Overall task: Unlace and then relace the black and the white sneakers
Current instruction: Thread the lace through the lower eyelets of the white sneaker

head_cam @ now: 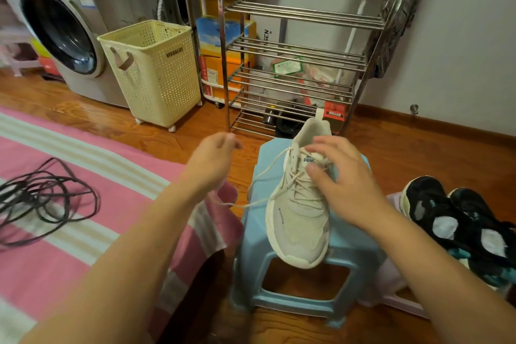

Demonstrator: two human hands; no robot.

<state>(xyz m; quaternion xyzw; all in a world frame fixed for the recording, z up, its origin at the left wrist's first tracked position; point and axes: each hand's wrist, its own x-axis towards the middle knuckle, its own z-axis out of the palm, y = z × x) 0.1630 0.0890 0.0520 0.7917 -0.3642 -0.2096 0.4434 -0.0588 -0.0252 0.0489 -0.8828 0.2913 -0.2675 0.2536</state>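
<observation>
- A white sneaker (pixel 300 204) lies on a blue stool (pixel 307 282).
- The left hand (pixel 212 159) pinches its white lace (pixel 268 167), drawn out sideways.
- The right hand (pixel 340 176) rests on the tongue, fingers spread.
- Black sneakers (pixel 458 226) sit right of the stool; black laces (pixel 42 198) lie on the pink bed.

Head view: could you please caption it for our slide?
Left hand pulls a white lace from the white sneaker on a blue stool.

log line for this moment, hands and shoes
left hand: pinches white lace | right hand: rests on white sneaker tongue | sneaker: on blue stool | black laces: loose on bed
</observation>
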